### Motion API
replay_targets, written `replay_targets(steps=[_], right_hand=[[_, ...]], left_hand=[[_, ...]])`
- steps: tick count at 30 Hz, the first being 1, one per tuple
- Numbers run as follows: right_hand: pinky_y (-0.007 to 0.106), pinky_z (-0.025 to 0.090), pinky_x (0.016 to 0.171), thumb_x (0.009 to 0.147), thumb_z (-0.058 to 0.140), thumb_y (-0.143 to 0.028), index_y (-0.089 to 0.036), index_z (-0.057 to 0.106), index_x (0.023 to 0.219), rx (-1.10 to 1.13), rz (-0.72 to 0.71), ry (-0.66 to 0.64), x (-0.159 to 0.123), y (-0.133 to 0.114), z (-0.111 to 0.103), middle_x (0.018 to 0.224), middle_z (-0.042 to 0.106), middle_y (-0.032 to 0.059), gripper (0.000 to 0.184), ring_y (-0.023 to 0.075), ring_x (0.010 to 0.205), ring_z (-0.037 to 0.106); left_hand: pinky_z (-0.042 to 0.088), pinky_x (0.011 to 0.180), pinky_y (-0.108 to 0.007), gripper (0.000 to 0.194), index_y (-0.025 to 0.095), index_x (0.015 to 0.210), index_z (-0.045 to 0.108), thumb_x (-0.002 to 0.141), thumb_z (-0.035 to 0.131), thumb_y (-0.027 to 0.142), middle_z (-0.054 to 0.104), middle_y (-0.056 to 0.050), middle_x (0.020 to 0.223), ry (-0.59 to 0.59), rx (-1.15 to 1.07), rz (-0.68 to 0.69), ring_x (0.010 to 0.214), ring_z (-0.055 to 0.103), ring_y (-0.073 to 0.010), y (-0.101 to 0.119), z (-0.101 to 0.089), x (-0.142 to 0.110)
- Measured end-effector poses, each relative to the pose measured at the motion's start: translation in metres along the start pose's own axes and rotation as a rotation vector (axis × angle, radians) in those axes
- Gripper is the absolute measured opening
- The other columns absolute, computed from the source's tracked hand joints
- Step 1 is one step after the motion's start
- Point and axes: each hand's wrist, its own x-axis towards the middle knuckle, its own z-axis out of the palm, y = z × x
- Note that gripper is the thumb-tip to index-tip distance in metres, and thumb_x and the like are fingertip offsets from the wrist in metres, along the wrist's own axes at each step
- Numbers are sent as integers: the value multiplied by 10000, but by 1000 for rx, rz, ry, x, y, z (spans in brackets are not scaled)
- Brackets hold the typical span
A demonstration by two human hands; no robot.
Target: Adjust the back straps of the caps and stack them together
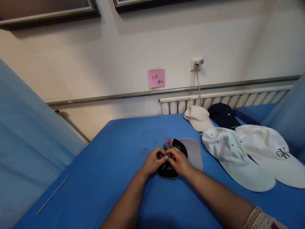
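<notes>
A grey and black cap (190, 149) lies upside down in the middle of the blue table (111, 168), its grey brim pointing right. My left hand (153, 161) and my right hand (179, 161) meet over the cap's back edge. Both pinch its rear strap between fingers and thumbs. The strap itself is mostly hidden under my fingers.
To the right lie two white caps (234, 159) (267, 149), the farther one marked with black letters. Behind them sit a beige cap (198, 117) and a dark navy cap (224, 115). A radiator (226, 100) and a pink note (156, 78) are on the wall. Blue fabric hangs at left.
</notes>
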Motion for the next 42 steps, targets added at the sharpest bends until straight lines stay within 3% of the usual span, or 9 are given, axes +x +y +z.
replay_targets(steps=[6,13,16,19,21,26,30,35,42], right_hand=[[282,469,685,796,586,-128,-229,614,1016,-20,-34,-24,-2,1,1,951,591,29,243,143,734,559],[269,474,630,835,546,-183,-213,567,961,46,17,11,-2,-1,0,882,593,18,131,128,661,564],[269,480,621,837,540,-179,-215,547,980,86,53,-21,-2,-4,-2,844,605,4,147,128,641,571],[307,494,764,759,635,-140,-232,546,1094,41,-31,-67,-2,-9,-4,1014,613,28,359,164,852,607],[334,476,843,742,658,-127,-243,564,1103,-26,-55,-71,-2,-12,-6,1059,598,35,391,187,965,592],[321,482,801,763,682,-194,-258,620,1002,-170,-41,-113,-4,-13,-5,978,559,19,255,176,885,590],[302,485,754,795,626,-191,-226,580,891,-224,-113,-83,-8,-21,-4,954,542,23,112,167,842,581],[336,491,757,790,627,-209,-213,524,905,-253,-196,-66,-10,-28,-4,955,573,51,154,204,865,582],[345,487,836,898,488,-205,-226,566,1010,-284,-278,-47,-10,-28,-6,998,619,70,138,207,945,608]], left_hand=[[425,702,-268,129,168,723,611,755,647,287,599,-17,766,-18,75,57,730,537,-150,2,-1,-1],[441,767,-270,241,150,678,566,726,726,324,617,-60,941,-18,-507,-70,817,570,-144,4,-4,-2],[450,794,-278,233,152,759,596,740,727,344,626,-75,1036,-24,-645,-131,859,589,-151,6,-3,-3],[457,825,-304,289,166,951,630,793,670,405,641,-86,1054,-9,-588,-164,906,604,-175,6,0,-2],[461,783,-294,325,164,981,625,825,614,450,652,-68,949,26,-466,-171,846,603,-166,4,3,-1],[439,686,-262,332,161,829,609,860,515,478,608,-18,763,49,-25,-80,728,551,-148,-2,6,1],[430,668,-263,294,177,845,609,879,474,436,625,-6,751,61,127,-27,709,562,-154,2,10,1],[404,590,-240,245,180,847,602,838,546,419,605,17,662,200,43,-69,599,543,-130,3,17,3],[367,475,-217,369,171,996,570,789,591,476,560,50,588,248,-256,-175,440,469,-95,-5,24,2]])
